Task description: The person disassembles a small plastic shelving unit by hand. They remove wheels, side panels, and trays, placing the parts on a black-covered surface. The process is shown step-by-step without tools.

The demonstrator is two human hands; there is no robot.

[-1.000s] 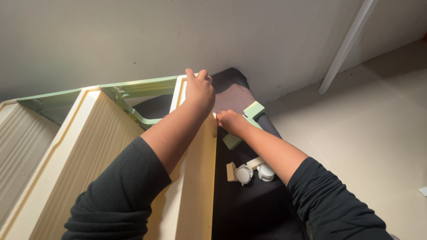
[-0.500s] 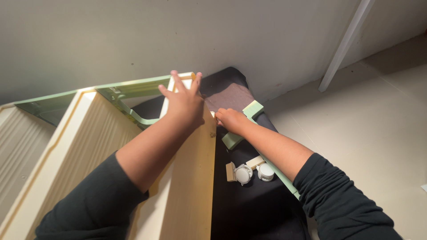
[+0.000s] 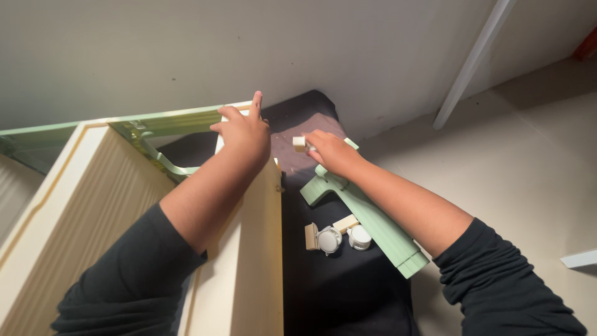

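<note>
We are resting our left hand (image 3: 244,132) on the top end of a cream panel (image 3: 258,249) that is standing on edge, the fingers spread and lying loose over its rim, one fingertip pointing up toward the wall (image 3: 186,50); the palm is turned away from us, so we cannot tell whether it is pressing on the panel or only touching it. Our right hand (image 3: 333,151) is pinching a small cream block (image 3: 300,144) between thumb and fingertips, the other fingers curling half shut around it; the block is hovering just to the right of the panel's top end, and whether it is touching the panel is hard to make out. Under the right wrist a pale green bar (image 3: 367,218) is lying on a black mat (image 3: 336,292), and our forearm is hiding its upper end. Just beside the bar, two white castor wheels (image 3: 339,238) with cream mounts are sitting on the mat, too small for us to read their details. To the left, a ribbed cream panel (image 3: 87,211) is running out of the lower edge, and our sleeve is covering part of it. A green bracket (image 3: 155,158) is curving between the panels, its lower part hidden behind our left arm. A white strip (image 3: 469,62) is leaning against the wall, cut off at the top edge.
</note>
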